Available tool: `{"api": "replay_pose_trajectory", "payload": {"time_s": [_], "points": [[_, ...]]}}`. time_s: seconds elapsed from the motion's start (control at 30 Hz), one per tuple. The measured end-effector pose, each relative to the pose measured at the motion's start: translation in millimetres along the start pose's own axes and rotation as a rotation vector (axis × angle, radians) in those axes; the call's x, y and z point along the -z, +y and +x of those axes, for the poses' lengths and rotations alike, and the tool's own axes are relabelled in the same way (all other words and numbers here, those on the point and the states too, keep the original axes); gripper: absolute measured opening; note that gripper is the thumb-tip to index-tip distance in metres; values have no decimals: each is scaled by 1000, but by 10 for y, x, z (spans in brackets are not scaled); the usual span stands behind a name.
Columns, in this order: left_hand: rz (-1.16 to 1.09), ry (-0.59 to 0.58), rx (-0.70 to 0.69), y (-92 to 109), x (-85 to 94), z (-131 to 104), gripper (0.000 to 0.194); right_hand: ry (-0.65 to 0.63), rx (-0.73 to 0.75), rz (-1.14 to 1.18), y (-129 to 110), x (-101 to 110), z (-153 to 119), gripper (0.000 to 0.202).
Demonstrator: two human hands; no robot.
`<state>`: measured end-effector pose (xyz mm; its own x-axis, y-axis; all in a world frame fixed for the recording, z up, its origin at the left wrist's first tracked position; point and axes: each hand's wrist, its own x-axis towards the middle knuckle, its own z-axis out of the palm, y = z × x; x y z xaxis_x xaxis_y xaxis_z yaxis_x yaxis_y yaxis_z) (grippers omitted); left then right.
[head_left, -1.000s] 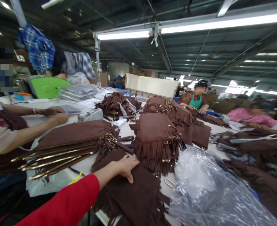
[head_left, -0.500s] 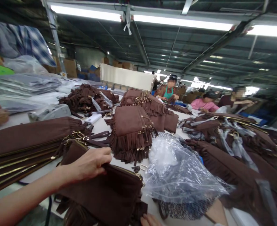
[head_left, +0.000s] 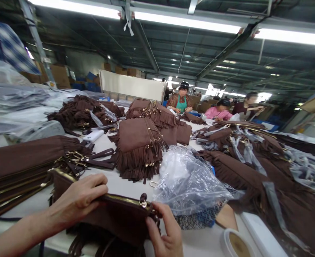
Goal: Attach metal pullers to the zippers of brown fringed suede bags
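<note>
Both hands grip a brown bag (head_left: 114,217) at the near table (head_left: 114,184) edge: left hand (head_left: 78,200) fingers curled over its zipper edge, right hand (head_left: 166,233) fingers pinching its right corner.

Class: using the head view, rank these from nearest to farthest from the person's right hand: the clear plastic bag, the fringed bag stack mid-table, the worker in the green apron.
From the right hand:
1. Clear plastic bag, just above it.
2. Fringed bag stack, mid-table, up and left.
3. Worker in the green apron, at the table's far end.

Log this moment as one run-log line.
left hand: grips brown fringed bag top edge | right hand: pinches zipper end | clear plastic bags beside
</note>
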<state>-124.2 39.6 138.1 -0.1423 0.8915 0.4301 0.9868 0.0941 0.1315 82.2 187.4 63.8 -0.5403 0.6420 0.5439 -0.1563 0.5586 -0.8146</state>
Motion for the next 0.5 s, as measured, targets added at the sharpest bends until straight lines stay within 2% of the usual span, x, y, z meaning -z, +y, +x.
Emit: {"api": "replay_pose_trajectory", "payload": {"time_s": [0.13,0.3,0.4,0.5], "points": [[-42,-56,12,-3,20,-8,23,-107,-67,103,-74,17,79,15],[3,-150,-69,6,29,34,26,-188,-33,30,-34,135,54,12],[54,-150,-141,16,74,102,28,-168,5,1,-90,264,103,22],[82,-197,-223,0,162,195,27,-244,42,0,-206,351,208,39]]}}
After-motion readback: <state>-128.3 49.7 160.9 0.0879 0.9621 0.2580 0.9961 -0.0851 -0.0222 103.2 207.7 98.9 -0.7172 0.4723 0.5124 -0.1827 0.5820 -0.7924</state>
